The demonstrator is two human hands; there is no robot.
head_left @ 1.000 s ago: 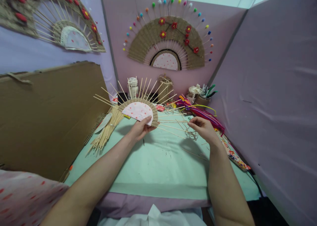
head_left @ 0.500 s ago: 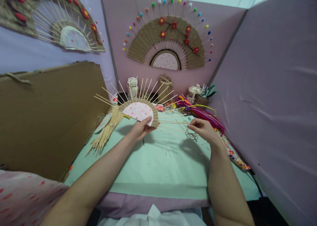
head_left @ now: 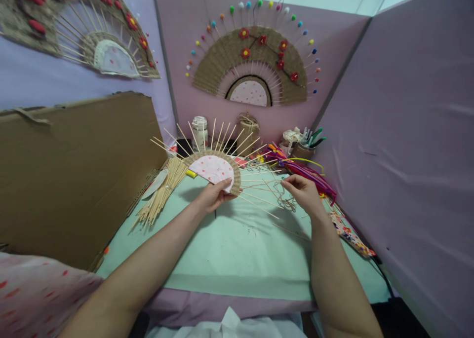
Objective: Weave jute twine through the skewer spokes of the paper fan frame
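My left hand (head_left: pixel 218 195) is closed on the lower right edge of a half-round fan (head_left: pixel 213 169), thumb on top of its pink spotted cloth. A band of woven twine rims the cloth, and thin wooden sticks spread out from it. To the right, my right hand (head_left: pixel 301 190) is closed in a pinch on a thin strand of twine (head_left: pixel 264 184) that runs to the fan's right edge. Loose loops of the same twine (head_left: pixel 287 204) lie on the table just below my right fingers. One single stick (head_left: pixel 291 232) rests nearby on the cloth.
A bundle of sticks (head_left: pixel 159 195) lies at left beside a cardboard sheet (head_left: pixel 77 175). Along the back stand a white jar (head_left: pixel 200 131), a twine spool (head_left: pixel 247 131) and a cup of pens (head_left: pixel 303 150). Colourful pipe cleaners (head_left: pixel 307 172) lie at right. A finished fan (head_left: pixel 211 64) hangs behind.
The fan has shifted slightly right and down and turned a little clockwise in my left hand. My right hand stays nearly in place, still pinching the twine.
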